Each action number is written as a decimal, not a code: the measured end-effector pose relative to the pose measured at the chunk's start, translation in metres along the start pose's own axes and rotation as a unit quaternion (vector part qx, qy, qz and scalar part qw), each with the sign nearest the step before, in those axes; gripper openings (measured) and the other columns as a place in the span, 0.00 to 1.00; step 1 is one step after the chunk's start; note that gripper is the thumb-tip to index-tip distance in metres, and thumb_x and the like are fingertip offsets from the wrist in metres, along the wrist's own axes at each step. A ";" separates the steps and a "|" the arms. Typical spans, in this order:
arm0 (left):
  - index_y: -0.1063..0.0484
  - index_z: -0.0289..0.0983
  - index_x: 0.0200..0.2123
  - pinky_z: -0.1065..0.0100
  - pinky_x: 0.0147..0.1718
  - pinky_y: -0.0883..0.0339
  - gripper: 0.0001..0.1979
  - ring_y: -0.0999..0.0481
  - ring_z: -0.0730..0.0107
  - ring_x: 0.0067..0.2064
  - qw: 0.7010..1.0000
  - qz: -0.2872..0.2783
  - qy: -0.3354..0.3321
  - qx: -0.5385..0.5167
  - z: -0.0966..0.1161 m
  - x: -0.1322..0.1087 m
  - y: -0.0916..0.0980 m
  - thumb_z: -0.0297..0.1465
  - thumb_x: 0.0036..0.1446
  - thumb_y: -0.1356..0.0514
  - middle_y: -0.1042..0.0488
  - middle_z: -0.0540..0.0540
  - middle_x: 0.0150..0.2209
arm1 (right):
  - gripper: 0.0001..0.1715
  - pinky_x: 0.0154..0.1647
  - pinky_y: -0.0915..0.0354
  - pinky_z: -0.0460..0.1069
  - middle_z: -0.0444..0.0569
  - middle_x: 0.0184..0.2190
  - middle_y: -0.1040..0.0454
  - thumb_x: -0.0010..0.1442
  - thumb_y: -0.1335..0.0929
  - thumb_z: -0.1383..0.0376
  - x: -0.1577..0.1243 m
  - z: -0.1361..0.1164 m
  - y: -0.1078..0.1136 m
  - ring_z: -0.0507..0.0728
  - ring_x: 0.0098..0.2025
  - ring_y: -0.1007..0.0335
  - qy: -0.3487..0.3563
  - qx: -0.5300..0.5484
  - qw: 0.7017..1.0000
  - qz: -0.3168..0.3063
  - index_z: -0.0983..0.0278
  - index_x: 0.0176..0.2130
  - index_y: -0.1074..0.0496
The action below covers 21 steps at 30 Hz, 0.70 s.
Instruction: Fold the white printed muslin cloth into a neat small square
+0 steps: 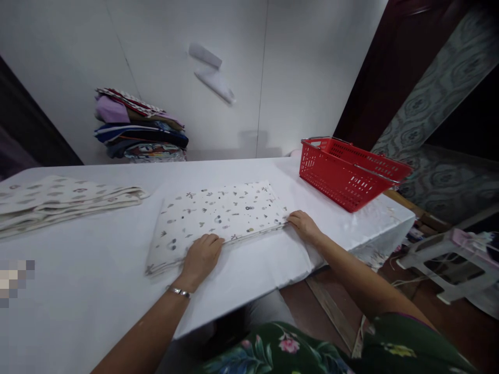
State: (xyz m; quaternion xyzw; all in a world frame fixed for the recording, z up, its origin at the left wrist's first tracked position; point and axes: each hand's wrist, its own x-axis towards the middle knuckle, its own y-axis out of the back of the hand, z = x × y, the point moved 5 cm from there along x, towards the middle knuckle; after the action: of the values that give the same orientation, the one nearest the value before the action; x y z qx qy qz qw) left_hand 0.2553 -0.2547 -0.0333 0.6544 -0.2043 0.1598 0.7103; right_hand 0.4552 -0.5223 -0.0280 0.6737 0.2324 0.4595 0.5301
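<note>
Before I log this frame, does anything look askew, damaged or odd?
Yes: on the wall behind the table, a white paper-like piece curls outward, as if torn or peeling. Nothing looks spilled, and the patterned cloth being handled lies neatly folded.

Cloth (218, 212): before you on the bench (97, 291)
Basket (339, 176): on the bench, to your right
Second cloth (66, 192): at your left
Fabric pile (142, 132): behind the bench

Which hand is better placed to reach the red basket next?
Probably the right hand: it touches the near right corner of the folded cloth, toward the red basket. The left hand rests on the cloth's near edge, farther from the basket.
</note>
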 end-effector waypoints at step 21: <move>0.28 0.38 0.33 0.63 0.36 0.38 0.09 0.33 0.66 0.37 0.998 -0.049 0.011 -0.026 0.001 -0.003 -0.001 0.26 0.59 0.48 0.29 0.47 0.33 | 0.16 0.37 0.39 0.47 0.51 0.37 0.26 0.62 0.38 0.61 0.022 0.024 -0.013 0.55 0.37 0.31 -0.262 0.092 0.960 -0.031 0.65 0.44 0.28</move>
State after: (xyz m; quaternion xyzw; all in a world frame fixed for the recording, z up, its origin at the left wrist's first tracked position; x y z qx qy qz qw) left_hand 0.2531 -0.2558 -0.0350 0.6435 -0.1684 0.1267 0.7359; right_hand 0.4889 -0.5119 -0.0325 0.8086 0.1474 0.2271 0.5223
